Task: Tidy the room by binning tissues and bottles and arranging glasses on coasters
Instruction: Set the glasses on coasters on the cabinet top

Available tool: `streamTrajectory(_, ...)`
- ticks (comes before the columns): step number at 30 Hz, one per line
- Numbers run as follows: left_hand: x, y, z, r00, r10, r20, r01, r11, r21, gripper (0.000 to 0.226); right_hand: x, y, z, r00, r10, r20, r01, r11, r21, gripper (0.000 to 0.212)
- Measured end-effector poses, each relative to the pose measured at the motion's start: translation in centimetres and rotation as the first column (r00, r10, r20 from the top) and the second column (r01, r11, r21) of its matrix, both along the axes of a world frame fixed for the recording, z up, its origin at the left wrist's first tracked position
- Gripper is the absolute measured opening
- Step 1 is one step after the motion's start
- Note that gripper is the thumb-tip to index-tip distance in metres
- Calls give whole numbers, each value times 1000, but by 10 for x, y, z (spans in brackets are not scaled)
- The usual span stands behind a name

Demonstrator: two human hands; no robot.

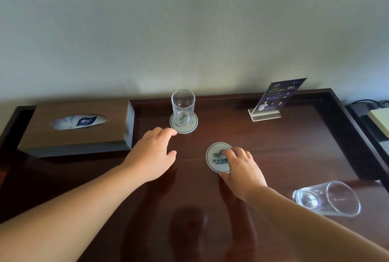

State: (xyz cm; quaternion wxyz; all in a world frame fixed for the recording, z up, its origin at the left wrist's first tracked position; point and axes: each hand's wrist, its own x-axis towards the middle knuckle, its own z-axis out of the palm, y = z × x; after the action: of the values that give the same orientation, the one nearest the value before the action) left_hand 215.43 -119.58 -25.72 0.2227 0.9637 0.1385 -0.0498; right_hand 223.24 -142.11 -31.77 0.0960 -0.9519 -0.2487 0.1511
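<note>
My left hand (152, 154) lies just left of the frame's middle, palm down over the dark wooden table (273, 156), fingers loosely spread and holding nothing; my forefinger tip reaches the near-left edge of the far coaster (190, 128). On that coaster, above centre, an upright glass (183, 107) stands, clear and empty as far as I can see.

My right hand (242, 169) is a little right of centre, fingers curled down onto the near coaster (216, 157), a pale round disc with a green wave logo and some lettering. My fingertips press on its right half and my thumb sits at its lower edge, so I am gripping it flat against the table. No glass stands on it.

At the lower right a second glass (327, 198) lies on its side, mouth toward the right, nothing in it, well apart from both coasters.

At the left a wooden tissue box (77, 129) rests on the table, a blue-and-white tissue pack showing through its oval opening. At the upper right a card in a clear acrylic stand (275, 98) leans beside the wall.
</note>
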Motion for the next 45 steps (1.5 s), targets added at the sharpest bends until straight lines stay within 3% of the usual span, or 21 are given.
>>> streamTrajectory(27,30,-6,-16,999,50,-14,-50,998,26,48,120,34,-5,998,55,39,-55,998,-3,45)
streamTrajectory(38,27,-17,-10,998,56,-5,-56,998,36,48,118,33,-2,997,74,32,-74,997,0,47)
streamTrajectory(45,21,-35,6,999,36,36,-38,999,39,47,83,16,23,998,60,15,-61,990,129,43)
